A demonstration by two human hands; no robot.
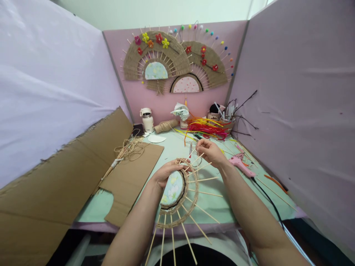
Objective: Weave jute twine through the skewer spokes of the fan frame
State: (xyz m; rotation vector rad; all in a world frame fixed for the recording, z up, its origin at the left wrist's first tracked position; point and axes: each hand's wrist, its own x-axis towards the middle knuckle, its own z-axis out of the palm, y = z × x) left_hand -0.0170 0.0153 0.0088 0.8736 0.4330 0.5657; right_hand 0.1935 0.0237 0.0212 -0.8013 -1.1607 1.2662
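While the left hand [169, 171] grips the far end of an unfinished fan [172, 188], the right hand [210, 152] is closed in a pinch on a thin strand of twine [200, 161] beside the uppermost sticks. The fan is held over the front of the worktop [172, 148], its straight edge toward the left and its bare sticks spreading right and toward the person; a pale flowered half-circle fills its middle, edged in black, with a woven ring farther out. To the right lies a pink glue gun [243, 166] with a black cord. A cut sheet of cardboard [138, 173] lies on the left, beside a bundle of sticks [107, 176]. Along the back stand a white bottle [148, 123], a spool of cord [166, 126] lying on its side, and a heap of red and yellow pipe cleaners [206, 129]. Two finished fans [180, 55] hang on the pink panel [112, 46] behind.
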